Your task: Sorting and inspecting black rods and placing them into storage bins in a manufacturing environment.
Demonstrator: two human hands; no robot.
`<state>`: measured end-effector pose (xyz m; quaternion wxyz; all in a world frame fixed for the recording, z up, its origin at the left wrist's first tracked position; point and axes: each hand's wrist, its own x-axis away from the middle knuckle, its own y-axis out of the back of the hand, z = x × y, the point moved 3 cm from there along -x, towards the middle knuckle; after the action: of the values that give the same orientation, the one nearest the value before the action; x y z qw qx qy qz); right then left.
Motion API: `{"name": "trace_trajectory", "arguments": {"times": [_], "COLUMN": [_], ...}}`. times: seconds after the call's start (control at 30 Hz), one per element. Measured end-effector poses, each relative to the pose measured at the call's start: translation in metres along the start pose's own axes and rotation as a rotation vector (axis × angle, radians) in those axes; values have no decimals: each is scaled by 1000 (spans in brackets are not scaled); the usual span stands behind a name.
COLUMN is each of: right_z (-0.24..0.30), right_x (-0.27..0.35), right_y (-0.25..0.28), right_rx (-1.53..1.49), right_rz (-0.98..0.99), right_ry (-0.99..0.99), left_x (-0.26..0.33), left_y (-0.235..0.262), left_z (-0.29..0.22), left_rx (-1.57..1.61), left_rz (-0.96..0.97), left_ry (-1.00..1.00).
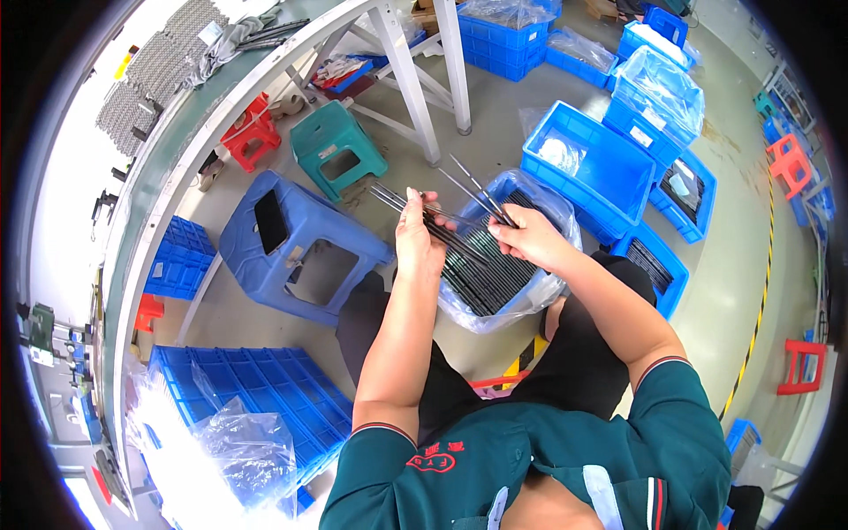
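Several thin black rods (456, 246) are gripped in my left hand (419, 231), their ends sticking out on both sides of the fingers. My right hand (528, 235) pinches a few more black rods (477, 189), which slant up and to the left. Both hands are above a blue bin (505, 179) lined with clear plastic. Inside that bin lie many similar black rods (490, 287) side by side. What kind of part the rods are, I cannot make out.
A blue stool (340, 237) with a black phone (271, 221) stands left of the bin, a green stool (334, 146) behind it. Blue crates (587, 168) line the right. Stacked blue crates (256, 397) stand lower left, beside a long workbench (150, 190).
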<state>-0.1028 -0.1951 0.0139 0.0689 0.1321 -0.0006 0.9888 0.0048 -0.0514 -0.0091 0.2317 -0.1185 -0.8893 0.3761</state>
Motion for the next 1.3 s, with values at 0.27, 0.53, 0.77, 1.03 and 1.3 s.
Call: {"name": "trace_trajectory", "arguments": {"times": [0.27, 0.53, 0.77, 1.03, 1.3], "right_z": [3, -1, 10, 16, 0], "right_x": [0, 0, -15, -29, -40], "right_y": [-3, -20, -18, 16, 28], "right_rx": [-15, -452, -509, -319, -408], "right_rz": [-38, 68, -69, -121, -204], "right_ry": [-8, -247, -45, 29, 28], "left_x": [4, 8, 28, 13, 29], "left_y": [-7, -17, -28, -20, -21], "left_z": [9, 11, 45, 25, 59], "left_rx": [-72, -148, -345, -307, -429], "left_rz": [36, 43, 159, 197, 363], "left_ry": [-91, -196, -38, 39, 373]}}
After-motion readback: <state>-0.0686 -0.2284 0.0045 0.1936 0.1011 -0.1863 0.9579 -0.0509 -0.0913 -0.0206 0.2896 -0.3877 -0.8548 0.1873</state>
